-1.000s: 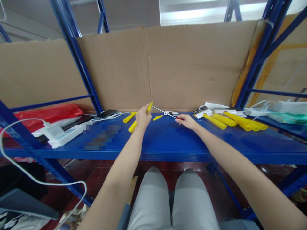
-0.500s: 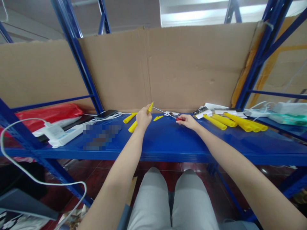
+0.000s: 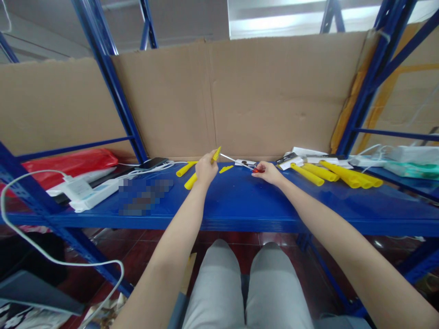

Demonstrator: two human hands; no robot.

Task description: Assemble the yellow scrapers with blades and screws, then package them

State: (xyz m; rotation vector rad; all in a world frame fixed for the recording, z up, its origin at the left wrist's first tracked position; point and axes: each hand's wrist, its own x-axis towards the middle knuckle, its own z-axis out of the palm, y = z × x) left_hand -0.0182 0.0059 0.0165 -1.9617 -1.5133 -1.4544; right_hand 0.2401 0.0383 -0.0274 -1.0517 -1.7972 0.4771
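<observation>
My left hand [image 3: 206,168] is closed around a yellow tapered tube [image 3: 190,182], whose other end sticks out above the fingers. Between the fingers of my right hand [image 3: 270,173] is a screwdriver [image 3: 237,161] with a red handle and a long thin metal shaft. The shaft points left, its tip right beside the tube's upper end; whether it touches or enters is too small to tell. Behind my left hand another yellow tube [image 3: 186,169] lies on the blue shelf [image 3: 247,201]. Small flat yellow pieces [image 3: 226,169] rest between the hands.
Several yellow tubes [image 3: 338,171] lie at the right, near some packets [image 3: 290,160]. To the left are a white power strip [image 3: 99,193], cables and a red bag [image 3: 73,160]. A cardboard sheet [image 3: 260,96] stands along the back, between blue posts [image 3: 113,87].
Both hands have barely moved. The tube's upper end and my left hand have shifted very slightly right, and the screwdriver in my right hand has turned or tilted a little.
</observation>
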